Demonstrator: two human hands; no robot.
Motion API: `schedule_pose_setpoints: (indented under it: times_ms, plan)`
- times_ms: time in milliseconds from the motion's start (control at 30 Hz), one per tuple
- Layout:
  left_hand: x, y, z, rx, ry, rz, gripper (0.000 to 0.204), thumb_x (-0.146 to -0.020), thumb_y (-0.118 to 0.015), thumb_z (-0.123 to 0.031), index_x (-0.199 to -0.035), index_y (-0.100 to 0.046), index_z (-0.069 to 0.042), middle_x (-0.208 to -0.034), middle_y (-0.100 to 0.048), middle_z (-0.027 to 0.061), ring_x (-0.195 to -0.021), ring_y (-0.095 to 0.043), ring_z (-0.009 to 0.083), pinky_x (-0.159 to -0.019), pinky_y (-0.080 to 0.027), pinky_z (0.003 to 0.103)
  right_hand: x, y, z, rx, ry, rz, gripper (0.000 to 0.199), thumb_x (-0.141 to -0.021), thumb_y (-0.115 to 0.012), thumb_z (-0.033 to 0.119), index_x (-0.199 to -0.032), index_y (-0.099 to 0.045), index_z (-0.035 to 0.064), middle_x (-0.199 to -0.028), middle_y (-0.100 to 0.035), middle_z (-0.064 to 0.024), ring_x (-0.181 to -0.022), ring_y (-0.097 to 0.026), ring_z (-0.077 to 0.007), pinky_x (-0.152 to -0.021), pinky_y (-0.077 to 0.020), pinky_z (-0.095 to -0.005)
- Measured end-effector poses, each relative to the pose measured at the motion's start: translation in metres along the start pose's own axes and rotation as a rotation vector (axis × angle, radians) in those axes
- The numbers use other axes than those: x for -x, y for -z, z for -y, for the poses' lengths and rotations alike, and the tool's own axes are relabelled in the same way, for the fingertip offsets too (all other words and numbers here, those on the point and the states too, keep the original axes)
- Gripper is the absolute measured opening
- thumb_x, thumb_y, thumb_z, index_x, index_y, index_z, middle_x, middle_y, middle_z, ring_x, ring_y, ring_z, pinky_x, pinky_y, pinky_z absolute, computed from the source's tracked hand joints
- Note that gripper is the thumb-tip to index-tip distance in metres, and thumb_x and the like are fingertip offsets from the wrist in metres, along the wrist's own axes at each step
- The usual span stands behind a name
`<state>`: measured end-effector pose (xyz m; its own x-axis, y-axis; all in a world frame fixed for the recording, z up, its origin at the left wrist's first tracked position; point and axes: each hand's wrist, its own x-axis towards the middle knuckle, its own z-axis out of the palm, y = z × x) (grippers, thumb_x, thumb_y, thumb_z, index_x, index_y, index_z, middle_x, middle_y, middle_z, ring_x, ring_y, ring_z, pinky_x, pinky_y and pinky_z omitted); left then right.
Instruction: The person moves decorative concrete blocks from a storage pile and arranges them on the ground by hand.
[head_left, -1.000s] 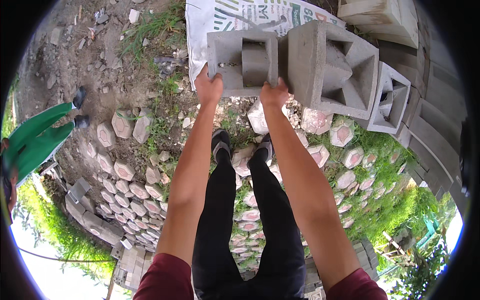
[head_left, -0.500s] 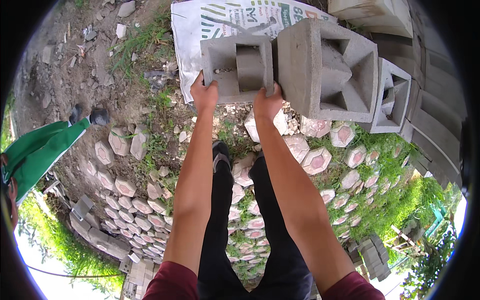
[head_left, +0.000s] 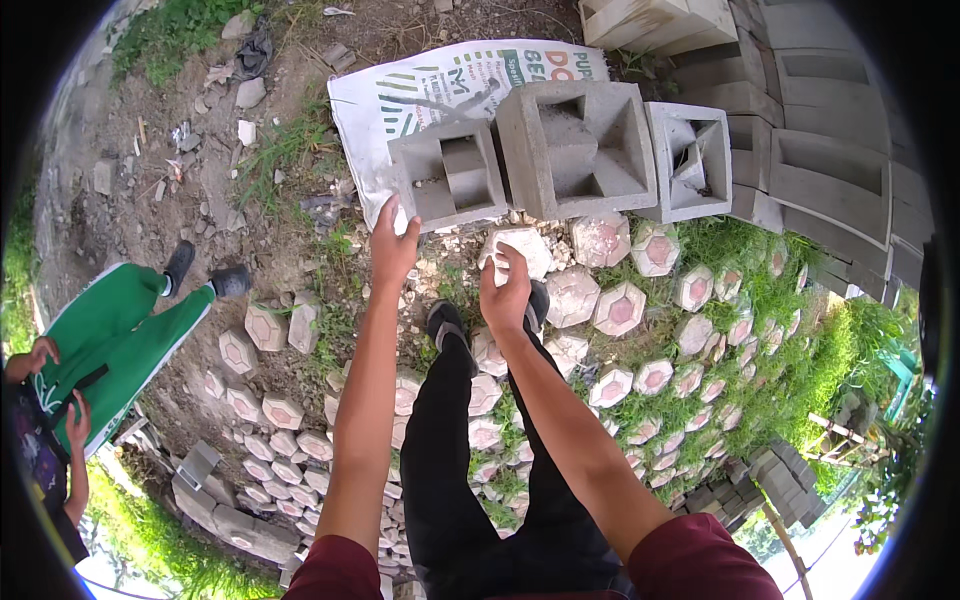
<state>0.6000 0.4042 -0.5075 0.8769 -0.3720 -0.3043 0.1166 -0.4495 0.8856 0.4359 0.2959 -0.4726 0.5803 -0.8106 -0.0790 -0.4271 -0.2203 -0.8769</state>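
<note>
A grey hollow concrete block (head_left: 415, 160) sits on the near part of a white printed sack (head_left: 355, 110). Beside its lower left corner is my left hand (head_left: 394, 250), fingers apart and holding nothing; whether a fingertip still touches the block I cannot tell. My right hand (head_left: 507, 290) is off the block, empty, its fingers loosely spread over a pale hexagonal paver (head_left: 530, 250). To the right of that block stand a larger-looking concrete block (head_left: 525, 160) with angled inner walls and another grey block (head_left: 690, 205), in a row.
Stacked concrete blocks (head_left: 830, 130) rise at the right. Hexagonal pavers (head_left: 620, 310) with pinkish centres cover the ground around my feet, grass between them. At the left stands a person in green trousers (head_left: 110, 320). Rubble lies on the soil at upper left.
Both hands have let go of the left concrete block and drawn back toward me. The block rests on the sack. My view has shifted, and more of the other person shows.
</note>
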Motion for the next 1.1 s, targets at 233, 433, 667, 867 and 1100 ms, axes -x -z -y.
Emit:
schedule_pose_setpoints:
  times_ms: [233,433,667,867,1100]
  plan:
    - [0.154,0.066,-0.140,-0.480,-0.306,0.065,0.039,-0.086,-0.062,-0.011,-0.123,-0.056,-0.001,-0.121,-0.059,0.0217,-0.113,-0.056,0.0367,-0.098,-0.043,0.041,0.037,0.192,0.093,0.166,0.112,-0.087,0.025,-0.083,-0.061,0.003,-0.107,-0.056,0.0014,-0.101,-0.060,-0.0191,-0.093,-0.060,-0.0363,-0.081,-0.0489,-0.0406]
    - [0.264,0.090,-0.274,-0.430,-0.306,0.395,0.035,-0.087,-0.061,-0.013,-0.120,-0.057,-0.001,-0.111,-0.064,0.0186,-0.104,-0.060,0.0346,-0.092,-0.046,0.041,0.121,0.333,0.180,0.068,-0.038,-0.219,0.016,-0.083,-0.063,0.003,-0.099,-0.061,0.0025,-0.090,-0.063,-0.0143,-0.073,-0.064,-0.0266,-0.065,-0.0512,-0.0337]
    - [0.330,-0.002,-0.404,-0.397,-0.608,0.798,0.035,-0.085,-0.061,-0.012,-0.118,-0.058,-0.001,-0.103,-0.067,0.0160,-0.099,-0.062,0.0335,-0.089,-0.047,0.041,0.204,0.481,0.237,0.078,-0.198,-0.677,0.012,-0.084,-0.065,0.010,-0.093,-0.064,0.0010,-0.080,-0.065,-0.0122,-0.068,-0.063,-0.0210,-0.061,-0.0488,-0.0318]
    - [0.407,-0.149,-0.478,-0.425,-0.870,1.036,0.034,-0.084,-0.061,-0.010,-0.117,-0.059,0.000,-0.103,-0.067,0.0175,-0.099,-0.063,0.0339,-0.088,-0.047,0.040,0.308,0.583,0.213,0.078,-0.303,-0.961,0.014,-0.085,-0.064,0.011,-0.094,-0.065,-0.0006,-0.082,-0.066,-0.0146,-0.072,-0.065,-0.0240,-0.066,-0.0510,-0.0329]
    - [0.569,-0.316,-0.503,-0.282,-1.026,1.385,0.025,-0.085,-0.062,-0.009,-0.108,-0.063,0.001,-0.097,-0.069,0.0148,-0.094,-0.066,0.0268,-0.085,-0.049,0.036,0.427,0.668,0.161,0.273,-0.468,-1.209,0.015,-0.084,-0.063,0.009,-0.093,-0.064,-0.0016,-0.083,-0.066,-0.0147,-0.071,-0.065,-0.0249,-0.064,-0.0505,-0.0343]
